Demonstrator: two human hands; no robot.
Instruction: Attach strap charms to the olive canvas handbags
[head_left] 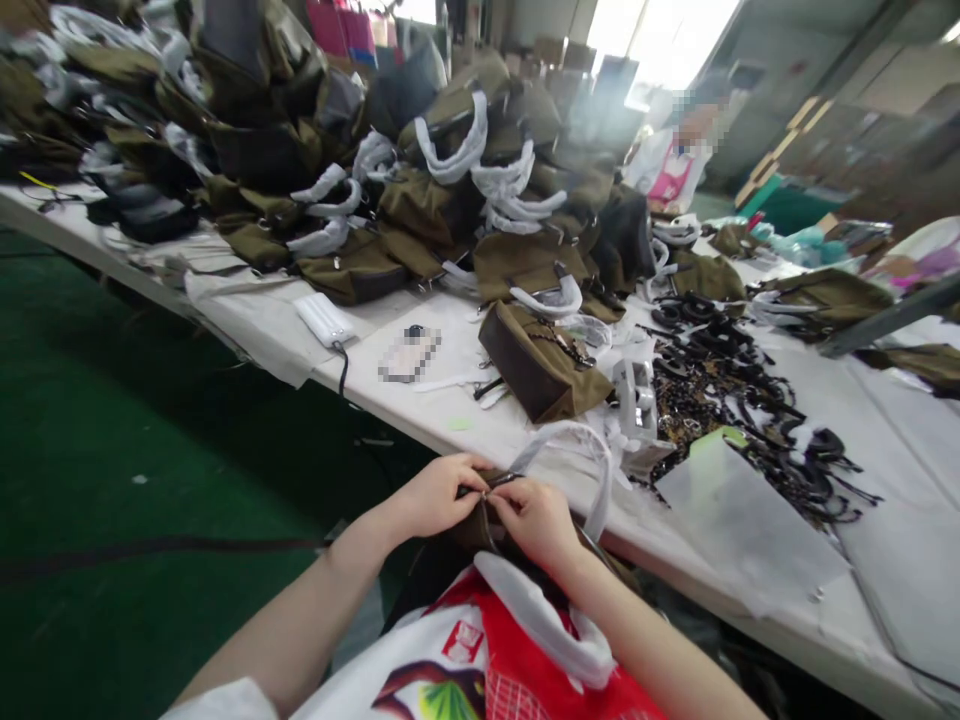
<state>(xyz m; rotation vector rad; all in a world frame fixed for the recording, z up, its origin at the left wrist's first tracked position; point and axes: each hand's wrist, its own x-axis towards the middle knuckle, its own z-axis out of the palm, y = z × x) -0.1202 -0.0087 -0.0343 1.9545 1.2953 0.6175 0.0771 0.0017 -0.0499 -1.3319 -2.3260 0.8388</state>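
Note:
A dark olive bag (471,532) with two white-wrapped handles (600,490) rests against my body at the table's front edge. My left hand (448,492) is closed at the bag's top edge, fingers pinching it. Right beside it, my right hand (534,518) also pinches the top edge, its fingertips nearly touching those of my left hand. A small piece at the bag's opening shows between the fingertips, too small to make out.
Olive bags (442,210) are heaped along the white table (382,400). Near me lie one bag (544,365), a phone (410,354), a white power strip (324,320), a tape dispenser (637,400) and piled black straps (720,390). A person (671,160) stands beyond.

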